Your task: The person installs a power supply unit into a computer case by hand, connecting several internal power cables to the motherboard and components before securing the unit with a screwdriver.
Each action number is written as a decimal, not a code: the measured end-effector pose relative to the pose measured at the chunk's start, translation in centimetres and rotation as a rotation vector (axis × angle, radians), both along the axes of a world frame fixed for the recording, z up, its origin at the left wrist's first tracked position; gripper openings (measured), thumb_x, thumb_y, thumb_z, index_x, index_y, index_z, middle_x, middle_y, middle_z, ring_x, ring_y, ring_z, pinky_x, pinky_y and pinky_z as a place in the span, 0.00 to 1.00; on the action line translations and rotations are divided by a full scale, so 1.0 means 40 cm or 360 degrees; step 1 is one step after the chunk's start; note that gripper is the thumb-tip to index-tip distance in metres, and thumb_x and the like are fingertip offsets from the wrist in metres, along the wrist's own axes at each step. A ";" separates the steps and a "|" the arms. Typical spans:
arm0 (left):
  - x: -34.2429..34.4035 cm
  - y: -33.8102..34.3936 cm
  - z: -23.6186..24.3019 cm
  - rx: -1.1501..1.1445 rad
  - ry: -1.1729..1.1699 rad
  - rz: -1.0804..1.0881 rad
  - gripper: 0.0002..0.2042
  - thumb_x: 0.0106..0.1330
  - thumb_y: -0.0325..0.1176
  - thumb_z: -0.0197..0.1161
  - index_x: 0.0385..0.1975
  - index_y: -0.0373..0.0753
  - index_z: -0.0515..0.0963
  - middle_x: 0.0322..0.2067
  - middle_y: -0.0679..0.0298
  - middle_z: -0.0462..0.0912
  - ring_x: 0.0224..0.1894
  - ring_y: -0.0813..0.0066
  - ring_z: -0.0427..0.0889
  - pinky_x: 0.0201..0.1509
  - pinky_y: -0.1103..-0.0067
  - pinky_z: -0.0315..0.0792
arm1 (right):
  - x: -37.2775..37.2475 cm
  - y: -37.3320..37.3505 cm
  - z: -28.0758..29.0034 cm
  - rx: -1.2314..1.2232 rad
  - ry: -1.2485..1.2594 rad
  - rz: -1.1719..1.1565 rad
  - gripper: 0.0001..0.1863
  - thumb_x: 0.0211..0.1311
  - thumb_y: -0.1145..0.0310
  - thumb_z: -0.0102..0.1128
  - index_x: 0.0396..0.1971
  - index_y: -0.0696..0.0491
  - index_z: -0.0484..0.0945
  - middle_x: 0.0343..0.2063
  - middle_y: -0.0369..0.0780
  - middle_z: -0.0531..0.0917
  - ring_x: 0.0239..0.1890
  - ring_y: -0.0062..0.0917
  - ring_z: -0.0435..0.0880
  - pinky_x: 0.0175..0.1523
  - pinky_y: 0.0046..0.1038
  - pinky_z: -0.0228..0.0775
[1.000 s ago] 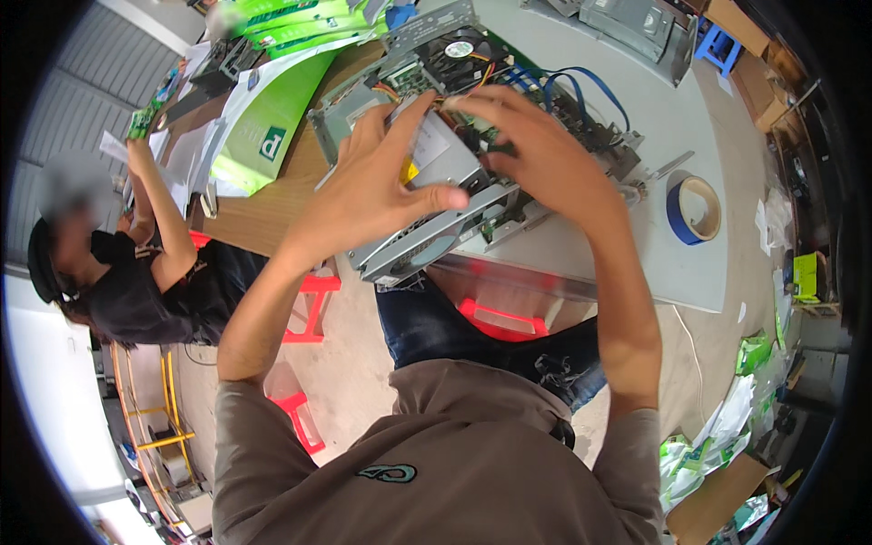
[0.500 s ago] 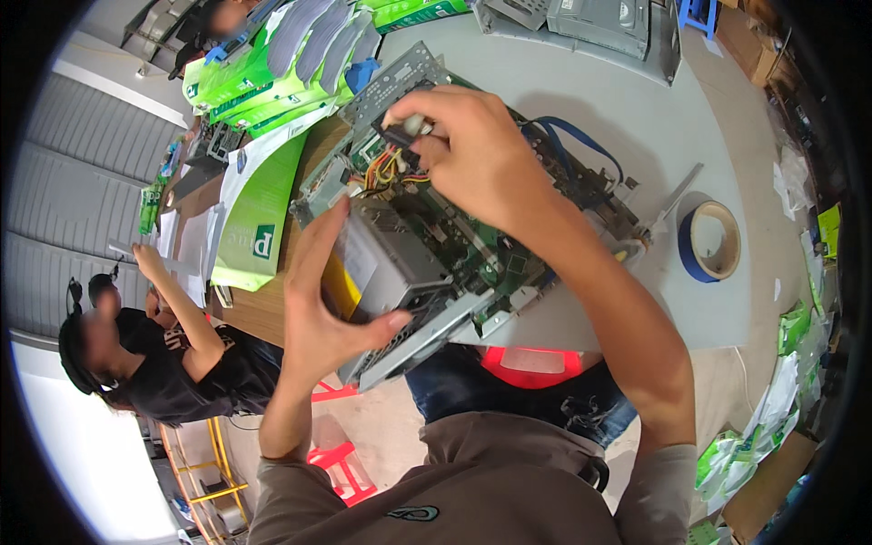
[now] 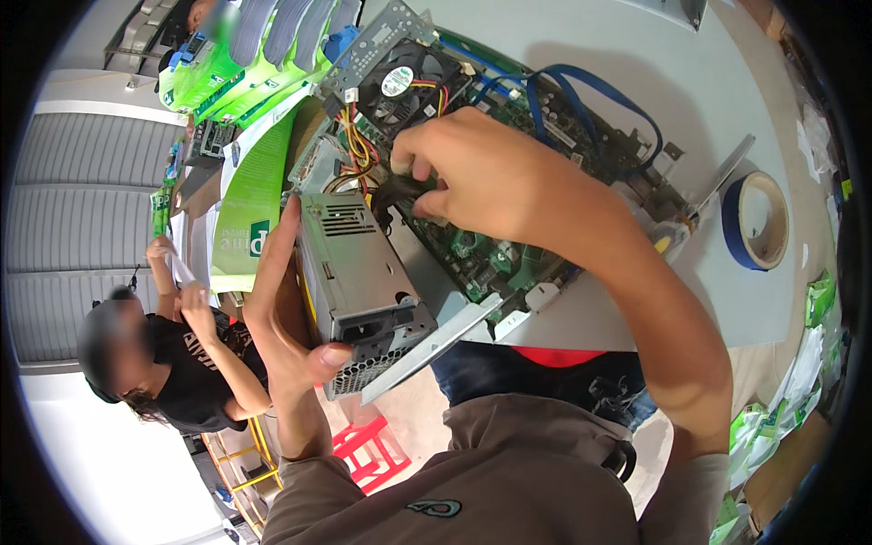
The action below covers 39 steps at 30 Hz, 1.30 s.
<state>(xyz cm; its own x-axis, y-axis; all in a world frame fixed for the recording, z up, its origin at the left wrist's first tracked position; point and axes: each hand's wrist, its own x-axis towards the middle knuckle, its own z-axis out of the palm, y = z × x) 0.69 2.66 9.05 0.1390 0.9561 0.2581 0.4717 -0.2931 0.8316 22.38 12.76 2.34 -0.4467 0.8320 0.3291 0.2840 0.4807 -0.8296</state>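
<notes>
An opened desktop computer chassis lies before me, its green circuit board (image 3: 509,250) exposed. My left hand (image 3: 292,313) grips the silver power supply box (image 3: 359,268), fingers along its left side and thumb at the near end. Over the board, my right hand (image 3: 486,173) is closed on a dark bundle of cables (image 3: 392,193) next to the box. Yellow, red and black wires (image 3: 359,141) run from the box's far end. Beyond them sits a black cooling fan (image 3: 400,86) with a round white label. The right fingertips partly hide the bundle.
A blue cable (image 3: 599,77) loops above the board. To the right lies a roll of tape (image 3: 756,221) on the grey table (image 3: 690,300). Stacked green-wrapped paper packs (image 3: 263,73) stand at the far left. Another person (image 3: 195,363) works at left. A red stool (image 3: 371,454) is below.
The power supply has tilted up and shifted left with my left hand. My right hand has moved nearer from over the fan, now uncovered, to the cables beside the box.
</notes>
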 end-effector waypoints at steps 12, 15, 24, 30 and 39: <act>-0.008 0.045 0.004 -0.0005 0.0470 -0.0378 0.53 0.38 0.49 0.79 0.66 0.25 0.66 0.62 0.46 0.71 0.64 0.57 0.71 0.69 0.68 0.60 | -0.022 0.010 -0.019 -0.0232 0.0029 -0.0072 0.09 0.50 0.86 0.56 0.32 0.70 0.81 0.27 0.56 0.85 0.33 0.36 0.90 0.39 0.33 0.80; -0.010 0.048 0.014 -0.0070 0.0535 -0.0371 0.52 0.38 0.46 0.79 0.67 0.28 0.67 0.61 0.47 0.72 0.63 0.59 0.73 0.69 0.69 0.61 | -0.020 0.000 -0.013 -0.0152 0.0065 -0.0101 0.10 0.50 0.86 0.55 0.33 0.72 0.81 0.26 0.55 0.86 0.31 0.35 0.90 0.36 0.32 0.81; 0.022 0.039 0.040 -0.0051 0.0950 -0.0398 0.52 0.40 0.46 0.82 0.69 0.32 0.65 0.60 0.47 0.72 0.63 0.57 0.72 0.68 0.68 0.62 | -0.012 0.011 -0.021 -0.0177 0.0101 -0.0036 0.09 0.51 0.82 0.59 0.31 0.70 0.83 0.25 0.53 0.86 0.26 0.31 0.90 0.31 0.28 0.81; 0.019 0.018 0.006 -0.0007 0.1003 -0.0411 0.45 0.61 0.58 0.64 0.72 0.33 0.60 0.65 0.44 0.65 0.66 0.54 0.67 0.70 0.69 0.57 | 0.000 0.022 -0.004 -0.0418 0.0055 0.0112 0.08 0.57 0.80 0.61 0.33 0.70 0.82 0.24 0.48 0.86 0.27 0.32 0.90 0.35 0.28 0.82; 0.025 0.123 0.020 0.0603 0.1027 -0.0364 0.27 0.75 0.52 0.51 0.64 0.36 0.69 0.55 0.49 0.71 0.62 0.55 0.70 0.66 0.69 0.62 | -0.017 0.035 -0.021 -0.0524 0.0100 0.0109 0.11 0.60 0.79 0.55 0.40 0.70 0.81 0.32 0.49 0.86 0.30 0.34 0.90 0.37 0.28 0.83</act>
<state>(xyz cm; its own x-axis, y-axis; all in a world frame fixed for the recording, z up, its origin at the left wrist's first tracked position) 1.68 7.59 9.86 0.5557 0.7482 0.3626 0.7213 -0.6507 0.2374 21.70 14.16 1.52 -0.4924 0.8670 0.0763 0.2041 0.2002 -0.9583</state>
